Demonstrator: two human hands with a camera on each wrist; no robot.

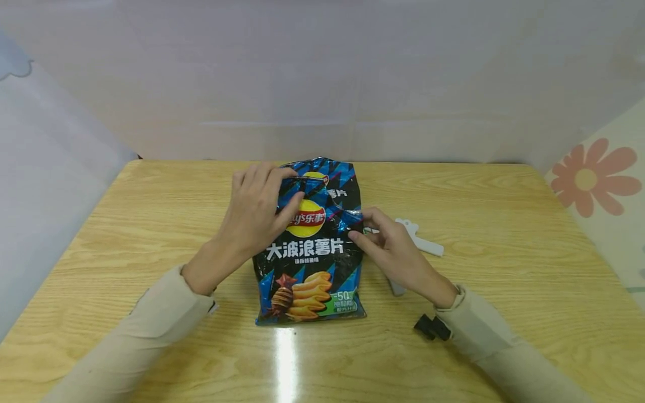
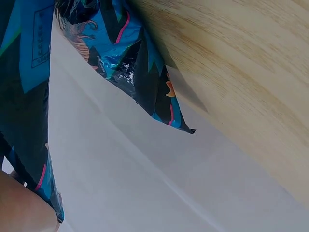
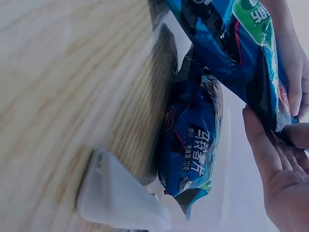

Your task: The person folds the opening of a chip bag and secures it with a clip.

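Chips, one bag of them: in the head view the chip bag (image 1: 312,246) lies flat near the middle of the wooden table (image 1: 151,224), its long axis running from near to far, the top folded over toward the far side and the bottom seam pointing at the person. It is glossy blue and black with a red and yellow logo, white lettering and ridged chips pictured low on the front. The left hand (image 1: 257,210) lies over the folded top, thumb and fingers curled round the fold. The right hand (image 1: 390,246) pinches the bag's right edge at mid-height with thumb and forefinger. One white clip (image 1: 420,238) lies on the table just right of that hand — partly hidden by it.

Left wrist view: blue and black foil of the bag (image 2: 135,72) hangs against the pale wall, wood grain to the right; how the fingers lie cannot be told here.

Right wrist view: the bag (image 3: 193,135) is crumpled beside the white clip (image 3: 120,198), and the right hand's fingers (image 3: 260,145) press on the foil edge.
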